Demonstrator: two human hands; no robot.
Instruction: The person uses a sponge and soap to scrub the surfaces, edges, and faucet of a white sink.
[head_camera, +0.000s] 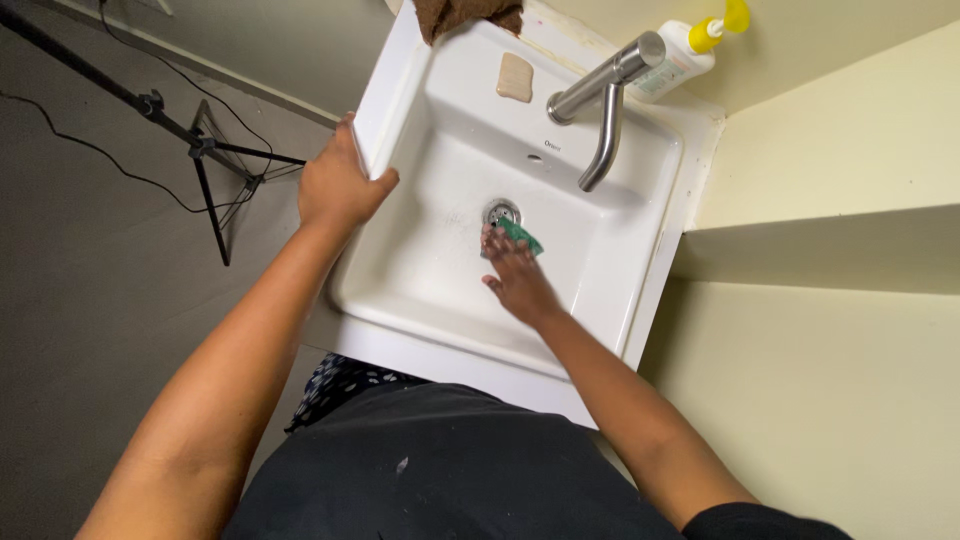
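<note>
A white square sink (400, 290) sits below me against a pale yellow wall. My left hand (338, 182) grips the sink's left rim, thumb over the edge. Inside the basin, my right hand (517, 275) presses a green scrub pad (524, 236) flat against the bottom, right beside the metal drain (502, 212). My fingers cover most of the pad. A steel tap (603, 100) arches over the basin from the back ledge.
A beige soap bar (516, 77) lies on the back ledge. A brown cloth (462, 14) hangs over the far rim. A white bottle with a yellow pump (690, 50) stands by the wall. A black tripod (205, 150) with cables stands on the grey floor at left.
</note>
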